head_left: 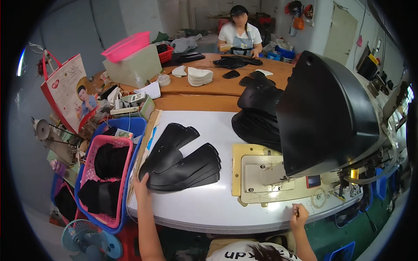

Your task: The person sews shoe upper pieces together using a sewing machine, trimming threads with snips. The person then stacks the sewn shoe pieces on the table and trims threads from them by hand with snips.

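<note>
A fanned stack of black, leather-like cut pieces [180, 169] lies on the white tabletop, left of the sewing machine [335, 108]. My left hand [141, 183] is at the stack's near left corner, its thumb over the edge and its other fingers mostly hidden. Near the table's front edge, below the machine's pale bed plate [265, 174], my right hand [298, 215] is closed. Something small and dark shows between its fingers, too small to name. A second heap of black pieces [257, 128] lies behind the bed plate, partly covered by the machine's large black head.
At left, a pink basket [127, 174] of black material sits inside a blue crate [80, 191], with a blue fan [89, 239] below. Across the brown table [196, 103], a person [241, 37] works by more black pieces. White pieces [200, 78] are stacked there.
</note>
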Demonstrator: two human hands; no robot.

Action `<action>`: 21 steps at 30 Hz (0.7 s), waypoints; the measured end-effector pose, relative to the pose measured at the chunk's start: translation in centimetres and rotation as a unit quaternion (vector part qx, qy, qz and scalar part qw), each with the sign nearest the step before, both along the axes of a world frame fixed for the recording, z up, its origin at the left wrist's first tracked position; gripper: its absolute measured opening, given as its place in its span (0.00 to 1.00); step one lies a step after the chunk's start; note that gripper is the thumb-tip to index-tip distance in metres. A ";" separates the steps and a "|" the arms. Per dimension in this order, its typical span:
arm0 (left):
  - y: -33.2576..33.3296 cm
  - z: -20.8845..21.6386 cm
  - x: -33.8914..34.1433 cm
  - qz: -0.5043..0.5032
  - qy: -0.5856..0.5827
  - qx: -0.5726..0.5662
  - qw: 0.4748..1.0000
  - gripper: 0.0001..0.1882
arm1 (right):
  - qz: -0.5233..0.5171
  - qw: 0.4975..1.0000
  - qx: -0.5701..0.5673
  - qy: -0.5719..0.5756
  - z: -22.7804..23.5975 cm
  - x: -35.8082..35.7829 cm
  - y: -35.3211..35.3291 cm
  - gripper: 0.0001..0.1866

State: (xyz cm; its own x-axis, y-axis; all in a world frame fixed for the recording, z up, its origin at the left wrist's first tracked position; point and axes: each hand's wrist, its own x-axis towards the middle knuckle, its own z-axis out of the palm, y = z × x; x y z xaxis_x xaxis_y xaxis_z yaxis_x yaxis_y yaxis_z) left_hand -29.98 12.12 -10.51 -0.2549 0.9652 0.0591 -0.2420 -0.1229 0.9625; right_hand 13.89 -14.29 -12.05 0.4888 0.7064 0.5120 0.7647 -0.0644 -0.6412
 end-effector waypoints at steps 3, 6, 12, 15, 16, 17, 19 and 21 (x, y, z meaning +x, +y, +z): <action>-1.3 3.7 2.4 0.345 0.309 0.178 0.868 0.27 | 0.106 0.994 0.008 -0.009 1.2 -1.7 3.0 0.03; 1.6 5.7 4.3 0.110 0.460 0.219 0.853 0.28 | 0.236 0.969 -0.010 -0.065 2.2 -4.6 8.8 0.09; 13.8 1.3 6.2 0.045 0.579 0.121 0.805 0.31 | 0.330 0.935 -0.087 -0.094 3.1 -11.9 18.5 0.08; 14.5 -1.0 7.1 0.092 0.658 0.035 0.747 0.31 | 0.299 0.941 -0.112 -0.116 1.9 -11.8 19.8 0.08; 14.3 -1.6 7.8 0.095 0.720 -0.020 0.687 0.32 | 0.288 0.942 -0.121 -0.126 1.4 -11.4 19.8 0.08; 14.5 -2.0 8.3 0.102 0.720 -0.003 0.686 0.31 | 0.287 0.944 -0.116 -0.117 0.9 -11.2 19.7 0.09; 14.3 -1.7 8.2 0.100 0.714 0.003 0.693 0.32 | 0.290 0.941 -0.119 -0.130 1.1 -11.3 19.4 0.08; 14.2 -1.7 7.9 0.109 0.709 0.021 0.696 0.32 | 0.298 0.936 -0.118 -0.142 1.3 -11.5 19.3 0.07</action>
